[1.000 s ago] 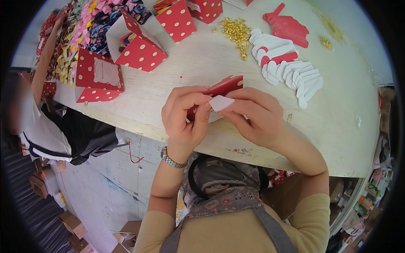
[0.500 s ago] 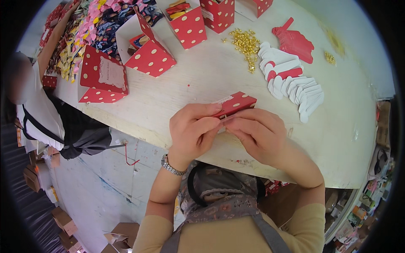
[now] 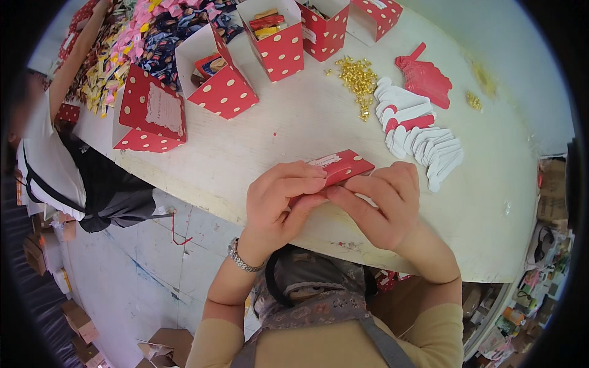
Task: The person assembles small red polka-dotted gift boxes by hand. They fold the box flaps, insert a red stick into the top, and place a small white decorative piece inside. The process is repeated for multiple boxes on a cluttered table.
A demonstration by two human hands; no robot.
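Observation:
Over the table's near edge I hold a small red polka-dot gift box [image 3: 350,167] with a pale label on its upper face. My left hand [image 3: 279,199] is closed round its left part, thumb below and fingers on top. My right hand [image 3: 383,205] pinches its near lower edge, thumb against the card and the other fingers curled. My fingers hide much of the box's near side. Beyond lie white tag-shaped cards [image 3: 423,138], some showing red, and a loose heap of small gold pieces [image 3: 358,78].
Open red dotted boxes stand at the back left, including an upright one [image 3: 276,52] with wrapped sweets. A large pile of sweets [image 3: 165,40] lies behind them. Red cut-outs [image 3: 426,80] lie at the far right. A person [image 3: 61,165] stands at the table's left side.
The box has turned slightly in my hands and its label shows more. My right fingers have shifted along its near edge, rising a little from its top. The whole view has shifted slightly.

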